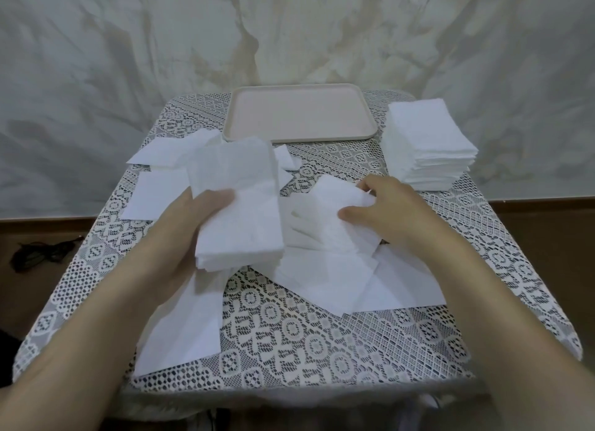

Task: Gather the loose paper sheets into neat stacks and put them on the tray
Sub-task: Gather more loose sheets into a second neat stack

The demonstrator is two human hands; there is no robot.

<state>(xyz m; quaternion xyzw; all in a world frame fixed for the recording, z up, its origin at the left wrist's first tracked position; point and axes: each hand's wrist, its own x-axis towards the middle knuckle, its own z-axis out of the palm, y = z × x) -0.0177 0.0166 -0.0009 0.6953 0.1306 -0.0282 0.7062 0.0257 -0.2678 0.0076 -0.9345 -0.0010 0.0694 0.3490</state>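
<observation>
- Covering the table, a lace cloth (289,334) carries everything.
- Loose sheets (325,272) lie scattered across its middle and left side, overlapping at odd angles.
- A pink tray (370,118) sits at the far edge, behind them.
- A tall squared stack (428,140) stands just right of the tray, on the cloth.
- A thinner bundle (238,205) is raised and tilted over the loose sheets.
- The left hand (190,227) grips that bundle, thumb on top, fingers hidden beneath.
- The right hand (386,205) reaches palm-down, thumb and curled fingers pinching the central sheets.
</observation>
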